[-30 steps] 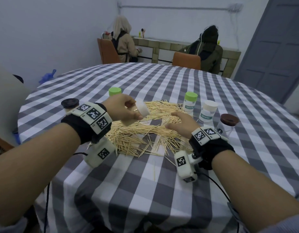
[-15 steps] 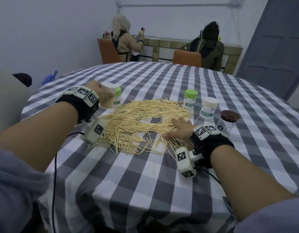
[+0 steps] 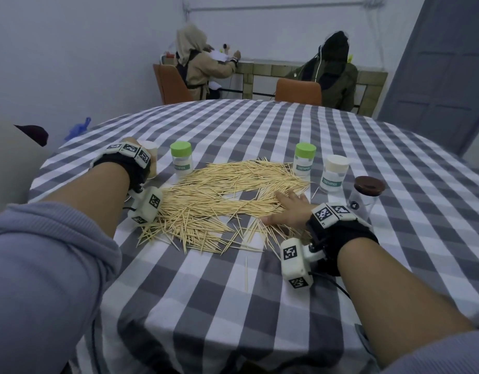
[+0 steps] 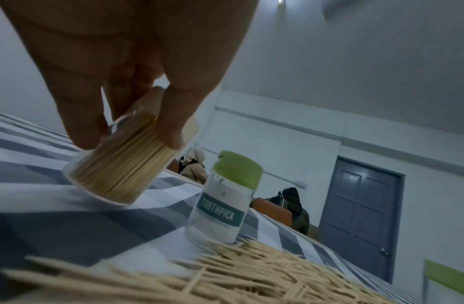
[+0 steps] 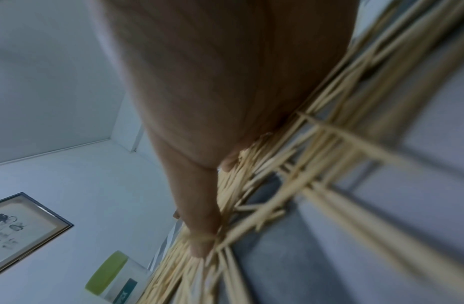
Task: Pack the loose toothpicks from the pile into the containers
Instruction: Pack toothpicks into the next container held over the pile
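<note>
As the left hand has carried its filled container out to the pile's 10 o'clock, one jar looks packed | left grip: fingers pinching it, tilted, just above the table | right hand: flat, fingers straight on the toothpicks at 4 o'clock.

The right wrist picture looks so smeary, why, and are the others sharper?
Right wrist view: the toothpicks lie very close and blur. Left wrist view: the filled container is slightly soft, the horizon tilted. Head view: sharpest, though the table edge bows and the light is dim.
</note>
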